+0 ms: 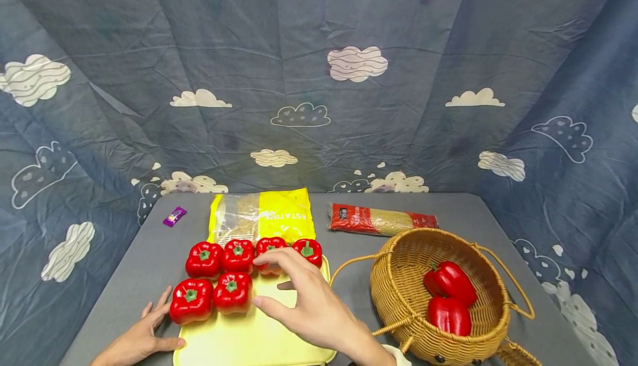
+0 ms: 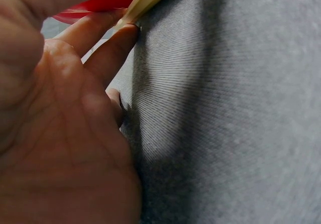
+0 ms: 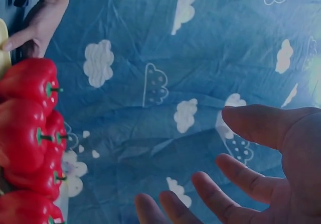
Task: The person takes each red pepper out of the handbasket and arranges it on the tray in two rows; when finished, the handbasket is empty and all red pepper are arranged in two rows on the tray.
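Note:
Several red bell peppers stand stem-up on a pale yellow tray [image 1: 254, 341], four across the back and two in front. My left hand [image 1: 137, 337] is at the tray's left edge, thumb at the rim, fingers beside the front-left bell pepper [image 1: 191, 300]. The left wrist view has its fingertips right at the tray's edge [image 2: 145, 0]. Above the tray, my right hand [image 1: 316, 305] is spread with nothing in it, just right of the other front bell pepper [image 1: 232, 293] and overlapping a back one. Its fingers are apart in the right wrist view.
A wicker basket [image 1: 394, 288] with handles stands right of the tray, two red bell peppers [image 1: 450, 284] lying inside. Behind the tray lies a yellow pasta bag [image 1: 284, 214]. A red noodle packet [image 1: 354, 219] is at the back right, a small purple wrapped sweet [image 1: 174, 216] at the back left.

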The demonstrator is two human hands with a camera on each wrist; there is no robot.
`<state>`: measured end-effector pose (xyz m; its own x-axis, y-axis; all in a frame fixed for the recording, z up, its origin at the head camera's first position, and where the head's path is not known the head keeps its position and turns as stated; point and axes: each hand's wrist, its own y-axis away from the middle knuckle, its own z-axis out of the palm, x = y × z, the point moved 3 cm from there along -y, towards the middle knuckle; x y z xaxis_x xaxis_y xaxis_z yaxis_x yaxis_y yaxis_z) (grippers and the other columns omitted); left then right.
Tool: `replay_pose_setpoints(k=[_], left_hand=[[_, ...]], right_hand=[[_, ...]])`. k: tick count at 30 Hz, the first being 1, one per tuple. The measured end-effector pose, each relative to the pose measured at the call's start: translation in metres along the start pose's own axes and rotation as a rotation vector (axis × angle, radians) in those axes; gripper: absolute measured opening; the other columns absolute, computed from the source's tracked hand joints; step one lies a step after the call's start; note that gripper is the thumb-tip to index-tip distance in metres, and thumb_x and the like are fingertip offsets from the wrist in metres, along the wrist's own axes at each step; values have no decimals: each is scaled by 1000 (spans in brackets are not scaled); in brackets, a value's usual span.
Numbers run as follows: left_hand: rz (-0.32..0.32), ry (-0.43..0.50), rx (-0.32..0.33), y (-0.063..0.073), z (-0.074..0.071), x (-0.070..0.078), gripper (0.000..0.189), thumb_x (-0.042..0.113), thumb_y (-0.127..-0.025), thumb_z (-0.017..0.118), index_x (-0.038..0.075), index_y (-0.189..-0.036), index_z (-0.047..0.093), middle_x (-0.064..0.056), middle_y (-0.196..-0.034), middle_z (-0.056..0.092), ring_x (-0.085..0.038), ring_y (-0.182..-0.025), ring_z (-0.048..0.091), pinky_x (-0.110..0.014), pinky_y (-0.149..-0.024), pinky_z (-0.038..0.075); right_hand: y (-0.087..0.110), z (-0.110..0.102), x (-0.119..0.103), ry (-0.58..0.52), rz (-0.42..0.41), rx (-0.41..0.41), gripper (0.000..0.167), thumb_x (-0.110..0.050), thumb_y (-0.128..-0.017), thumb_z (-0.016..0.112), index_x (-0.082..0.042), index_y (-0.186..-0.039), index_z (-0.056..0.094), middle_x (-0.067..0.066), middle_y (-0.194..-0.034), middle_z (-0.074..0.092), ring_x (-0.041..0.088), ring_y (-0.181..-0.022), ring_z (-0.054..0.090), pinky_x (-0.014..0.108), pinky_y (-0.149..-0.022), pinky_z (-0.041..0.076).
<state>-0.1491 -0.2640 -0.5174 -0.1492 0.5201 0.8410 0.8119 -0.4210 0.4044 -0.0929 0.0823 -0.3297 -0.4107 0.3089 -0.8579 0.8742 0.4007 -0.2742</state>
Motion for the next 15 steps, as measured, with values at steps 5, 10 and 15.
replay_pose_setpoints(k=[5,10,15], left_hand=[[13,-5,3,0,1,1,88,10,-83,80,-14,-149,27,-40,-156,-18,-59,-138,-31,-74,-103,-28],[2,-10,7,0,1,2,89,10,-83,80,-14,-149,27,-39,-157,-18,-60,-138,-33,-74,-102,-28],[3,-3,4,0,1,1,89,10,-83,80,-14,-149,27,-39,-157,-18,-59,-137,-34,-74,-103,-28]], right_hand=[[7,-13,0,24,0,16,44,-28,-92,74,-34,-132,56,-13,-130,57,9,-117,57,28,-90,57],[12,-27,2,69,-31,42,43,-27,-92,74,-32,-131,56,-13,-128,58,10,-117,59,30,-92,57],[17,-39,5,117,-12,56,43,-28,-92,74,-31,-132,57,-12,-129,59,9,-120,58,30,-93,57]])
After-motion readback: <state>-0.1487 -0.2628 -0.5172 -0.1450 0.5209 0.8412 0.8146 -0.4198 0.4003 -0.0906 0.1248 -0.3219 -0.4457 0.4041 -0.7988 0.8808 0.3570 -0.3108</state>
